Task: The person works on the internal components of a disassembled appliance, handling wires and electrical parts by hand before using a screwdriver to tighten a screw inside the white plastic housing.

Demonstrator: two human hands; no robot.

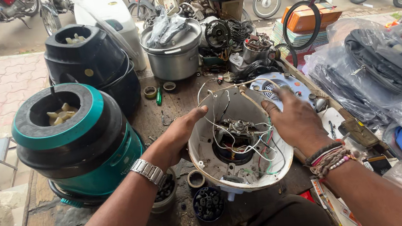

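Note:
An opened white appliance housing (pixel 205 161) lies upside down on the workbench, showing a motor and a tangle of white, red and green wires (pixel 239 136). My left hand (pixel 177 136), with a metal watch on the wrist, grips the housing's left rim. My right hand (pixel 295 120), with bead bracelets on the wrist, rests on the right rim, fingers spread. A white perforated bottom cover (pixel 278 86) lies just behind the housing.
A teal-and-black mixer base (pixel 79 140) stands at the left, a black one (pixel 88 57) behind it. A steel pot (pixel 174 56), motor parts, small cups of screws (pixel 208 204) and plastic bags (pixel 375 69) crowd the bench. Parked motorbikes line the street beyond.

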